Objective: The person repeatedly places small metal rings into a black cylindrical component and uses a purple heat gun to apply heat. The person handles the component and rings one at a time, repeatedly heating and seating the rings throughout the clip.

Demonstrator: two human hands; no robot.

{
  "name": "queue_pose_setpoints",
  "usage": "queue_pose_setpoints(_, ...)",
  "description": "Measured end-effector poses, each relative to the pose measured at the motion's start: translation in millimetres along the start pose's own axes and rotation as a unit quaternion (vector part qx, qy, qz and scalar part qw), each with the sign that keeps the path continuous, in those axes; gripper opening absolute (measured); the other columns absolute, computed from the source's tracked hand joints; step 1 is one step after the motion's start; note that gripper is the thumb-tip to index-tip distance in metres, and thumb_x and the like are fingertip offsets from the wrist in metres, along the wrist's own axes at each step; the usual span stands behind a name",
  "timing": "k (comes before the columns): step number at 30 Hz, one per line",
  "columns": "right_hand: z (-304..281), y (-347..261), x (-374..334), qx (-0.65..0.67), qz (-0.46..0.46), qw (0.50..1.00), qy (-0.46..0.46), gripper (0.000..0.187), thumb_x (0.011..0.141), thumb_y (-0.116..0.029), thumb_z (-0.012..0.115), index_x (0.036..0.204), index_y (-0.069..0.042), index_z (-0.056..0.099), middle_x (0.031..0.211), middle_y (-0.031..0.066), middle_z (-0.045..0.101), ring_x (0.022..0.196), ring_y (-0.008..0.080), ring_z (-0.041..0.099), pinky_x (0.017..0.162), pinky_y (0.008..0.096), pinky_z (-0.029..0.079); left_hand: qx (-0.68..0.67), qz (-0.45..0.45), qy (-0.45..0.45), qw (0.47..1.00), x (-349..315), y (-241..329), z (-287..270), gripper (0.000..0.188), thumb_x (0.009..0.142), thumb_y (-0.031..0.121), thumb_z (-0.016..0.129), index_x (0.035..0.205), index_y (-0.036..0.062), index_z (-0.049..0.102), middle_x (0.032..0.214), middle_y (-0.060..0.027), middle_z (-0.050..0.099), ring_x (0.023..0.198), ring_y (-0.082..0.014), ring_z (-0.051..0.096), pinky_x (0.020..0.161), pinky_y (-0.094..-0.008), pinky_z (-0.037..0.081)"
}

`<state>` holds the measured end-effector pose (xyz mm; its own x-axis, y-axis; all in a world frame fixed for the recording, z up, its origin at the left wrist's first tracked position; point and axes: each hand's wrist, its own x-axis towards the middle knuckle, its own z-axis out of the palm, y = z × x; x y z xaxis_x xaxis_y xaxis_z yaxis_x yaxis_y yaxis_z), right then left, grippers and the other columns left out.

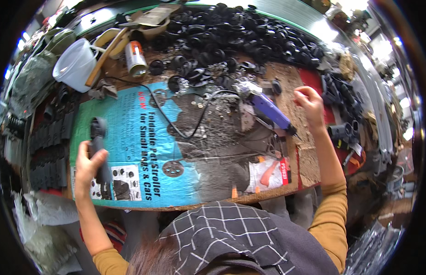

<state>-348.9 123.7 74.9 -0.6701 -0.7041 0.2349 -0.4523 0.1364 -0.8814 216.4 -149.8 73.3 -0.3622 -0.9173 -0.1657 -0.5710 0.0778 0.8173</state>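
My left hand point(88, 166) is wrapped round a dark plastic part point(99, 137), a long tube-like piece with a rounded ring-shaped upper end, held upright over the left of the printed cardboard point(126, 137). On the right, above the bare wooden board, my right hand point(310, 104) is closed with thumb and fingers pinched together; whatever they may hold is too small to make out. Left of it lies a purple electric screwdriver point(272, 111), apart from the hand, its tip towards the lower right. A black cord point(169, 119) loops from its back end across the cardboard.
Black round plastic parts point(240, 36) are heaped along the back. Small shiny screws point(213, 98) lie scattered mid-table. A white bucket point(76, 66), a hammer point(105, 59) and a spray can point(136, 59) stand or lie back left. Dark tubes line the left point(50, 133) and right point(343, 133) sides.
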Motion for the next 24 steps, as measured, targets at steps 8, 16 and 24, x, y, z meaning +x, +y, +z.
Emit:
queue_pose_setpoints(8, 98.3, 7.7, 67.7, -0.154, 0.014, 0.985, -0.074, 0.018, 0.081, -0.017, 0.072, 0.091, -0.002, 0.072, 0.081, 0.0042, 0.070, 0.074, 0.0097, 0.062, 0.069, 0.0248, 0.049, 0.079, 0.100, -0.297, 0.946, -66.8, 113.5, 208.0, 0.110, 0.066, 0.051, 0.079, 0.143, -0.0077, 0.026, 0.134, -0.0337, 0.046, 0.123, -0.0404, 0.051, 0.103, -0.0402, 0.043)
queue_pose_setpoints(16, 130.2, 13.3, 102.4, -0.292, 0.033, 0.937, -0.189, 0.024, 0.079, -0.028, 0.074, 0.093, -0.009, 0.074, 0.091, 0.0125, 0.072, 0.085, 0.0232, 0.069, 0.082, 0.0344, 0.053, 0.019, 0.159, -0.201, 0.967, -69.7, 90.1, 250.0, 0.093, 0.080, 0.046, 0.073, 0.144, -0.0033, 0.026, 0.127, -0.0248, 0.043, 0.096, -0.0339, 0.061, 0.088, -0.0445, 0.050)
queue_pose_setpoints(24, 115.9, -48.2, 60.7, 0.261, 0.114, 0.935, -0.212, 0.010, 0.096, -0.015, 0.059, 0.096, -0.006, 0.061, 0.091, 0.0046, 0.065, 0.079, 0.0111, 0.062, 0.076, 0.0252, 0.052, -0.192, 0.227, -0.115, 0.948, -39.9, 118.1, 235.3, 0.049, 0.086, 0.026, 0.073, 0.127, 0.0028, 0.055, 0.104, -0.0092, 0.060, 0.081, -0.0137, 0.061, 0.073, -0.0282, 0.052)
